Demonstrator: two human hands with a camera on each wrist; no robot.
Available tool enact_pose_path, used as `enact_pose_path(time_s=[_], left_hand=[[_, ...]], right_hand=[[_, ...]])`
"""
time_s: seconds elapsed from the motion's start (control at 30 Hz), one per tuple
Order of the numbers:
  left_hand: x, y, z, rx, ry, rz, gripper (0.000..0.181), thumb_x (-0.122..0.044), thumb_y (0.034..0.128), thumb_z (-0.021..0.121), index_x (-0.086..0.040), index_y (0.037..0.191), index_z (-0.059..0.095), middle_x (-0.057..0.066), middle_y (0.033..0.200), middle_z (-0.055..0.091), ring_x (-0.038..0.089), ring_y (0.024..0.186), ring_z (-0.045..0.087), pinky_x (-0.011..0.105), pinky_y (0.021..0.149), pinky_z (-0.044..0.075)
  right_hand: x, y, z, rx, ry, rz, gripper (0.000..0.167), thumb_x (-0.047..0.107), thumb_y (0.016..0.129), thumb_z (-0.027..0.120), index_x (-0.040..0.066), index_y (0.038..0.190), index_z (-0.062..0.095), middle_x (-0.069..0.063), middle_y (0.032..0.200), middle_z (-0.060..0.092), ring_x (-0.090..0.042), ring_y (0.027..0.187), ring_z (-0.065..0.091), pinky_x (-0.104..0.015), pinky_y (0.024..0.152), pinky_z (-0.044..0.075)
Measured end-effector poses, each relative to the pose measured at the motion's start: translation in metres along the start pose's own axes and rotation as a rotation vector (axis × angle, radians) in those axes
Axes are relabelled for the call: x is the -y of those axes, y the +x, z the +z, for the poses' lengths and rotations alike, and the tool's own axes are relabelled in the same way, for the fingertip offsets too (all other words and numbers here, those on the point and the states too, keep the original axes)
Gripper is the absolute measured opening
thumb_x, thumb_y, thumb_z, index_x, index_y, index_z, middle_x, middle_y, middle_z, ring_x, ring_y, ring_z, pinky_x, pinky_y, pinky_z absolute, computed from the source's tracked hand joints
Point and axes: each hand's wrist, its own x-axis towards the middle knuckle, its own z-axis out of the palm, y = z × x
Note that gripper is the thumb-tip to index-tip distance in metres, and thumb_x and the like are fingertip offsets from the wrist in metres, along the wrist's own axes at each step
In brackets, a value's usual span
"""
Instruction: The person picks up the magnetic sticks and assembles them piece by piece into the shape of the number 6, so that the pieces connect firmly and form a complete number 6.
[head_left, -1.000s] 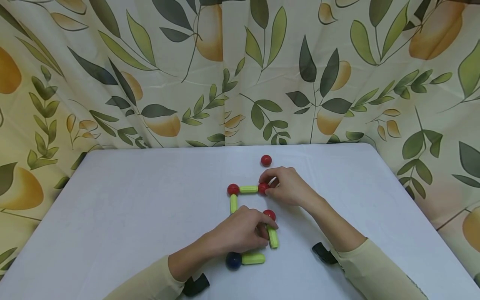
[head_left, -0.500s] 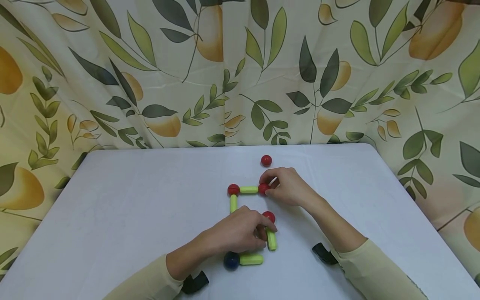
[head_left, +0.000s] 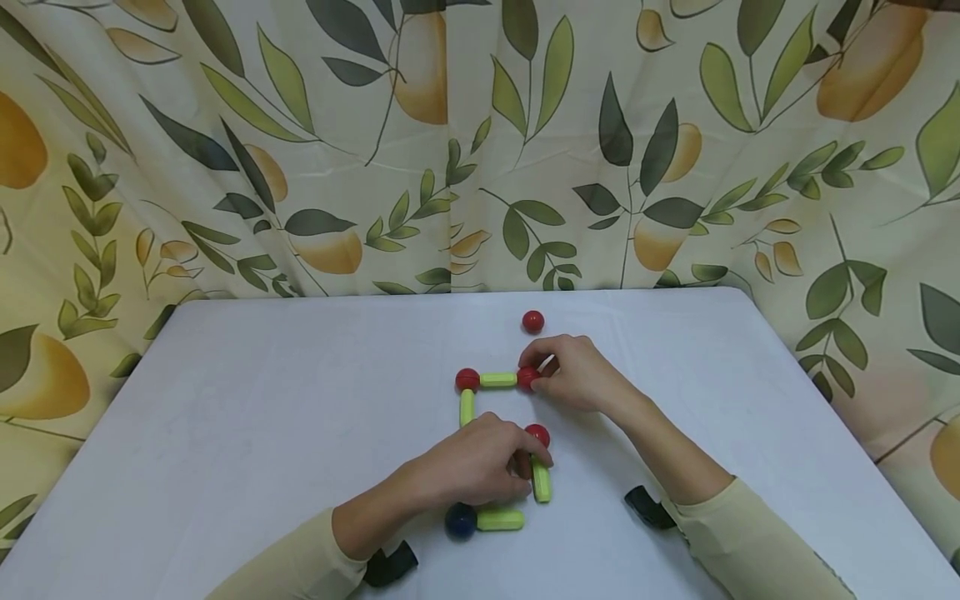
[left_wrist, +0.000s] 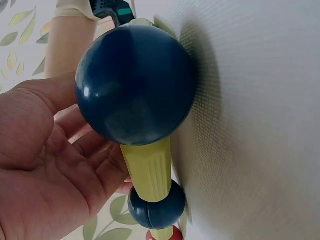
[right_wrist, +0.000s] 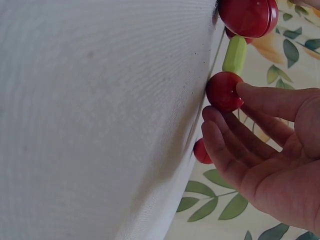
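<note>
My right hand [head_left: 573,371] pinches a red ball [right_wrist: 225,91] between thumb and fingers. A yellow-green rod [head_left: 498,380] joins it to another red ball [head_left: 467,380] on the left. From that corner a second rod [head_left: 467,407] runs toward me, partly covered by my left hand [head_left: 480,458]. My left hand's index finger curls round the upper end of a right-hand rod [head_left: 542,482], just below its red ball [head_left: 537,435]; the thumb's contact is hidden. Nearer me lies a blue ball [head_left: 461,521] with a rod [head_left: 500,520] pointing right. Another blue ball [left_wrist: 156,206] shows in the left wrist view.
A loose red ball [head_left: 533,322] lies near the back of the white table [head_left: 300,400]. Behind the table hangs a leaf-and-fruit patterned curtain [head_left: 525,167]. Black wrist devices [head_left: 390,565] sit by both sleeves.
The right-hand rod with its red ball, and the near blue ball with its rod, have shifted slightly left along with my left hand. My right hand has stayed nearly still on its red ball.
</note>
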Motion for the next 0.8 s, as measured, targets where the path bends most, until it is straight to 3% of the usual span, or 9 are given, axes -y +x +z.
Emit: enact_pose_path(time_s=[0.17,0.33,0.6,0.8], left_hand=[[-0.001,-0.002,-0.003,0.013,0.027,0.007,0.031,-0.011,0.0899,0.078,-0.019,0.12,0.078,-0.012,0.084,0.071,-0.001,0.075,0.057,0.016,0.072,0.047],[0.004,-0.004,-0.017,0.003,-0.031,-0.02,0.029,-0.013,0.0912,0.08,-0.021,0.119,0.077,-0.014,0.084,0.069,0.002,0.075,0.061,0.018,0.069,0.052],[0.035,-0.002,-0.052,-0.199,-0.052,-0.115,0.025,-0.013,0.0928,0.078,-0.015,0.118,0.076,-0.006,0.082,0.068,0.014,0.076,0.063,0.025,0.065,0.054],[0.059,0.002,-0.065,-0.328,-0.042,-0.189,0.026,-0.011,0.091,0.08,-0.015,0.117,0.077,-0.001,0.097,0.069,0.018,0.085,0.062,0.027,0.07,0.055]], right_hand=[[0.0,-0.001,0.0,0.01,0.013,0.004,0.022,0.006,0.09,0.077,0.013,0.11,0.076,-0.004,0.101,0.076,-0.02,0.09,0.07,-0.033,0.079,0.059],[0.001,-0.002,-0.001,0.014,0.016,0.002,0.022,0.005,0.09,0.077,0.012,0.111,0.076,-0.004,0.101,0.076,-0.021,0.09,0.07,-0.034,0.08,0.06],[0.002,-0.002,-0.002,0.021,0.006,-0.003,0.023,0.005,0.09,0.077,0.011,0.112,0.076,-0.006,0.102,0.075,-0.021,0.089,0.069,-0.034,0.08,0.06],[0.003,-0.003,-0.002,0.028,-0.001,0.013,0.024,0.006,0.09,0.077,0.012,0.113,0.076,-0.006,0.104,0.075,-0.021,0.09,0.068,-0.034,0.081,0.06]])
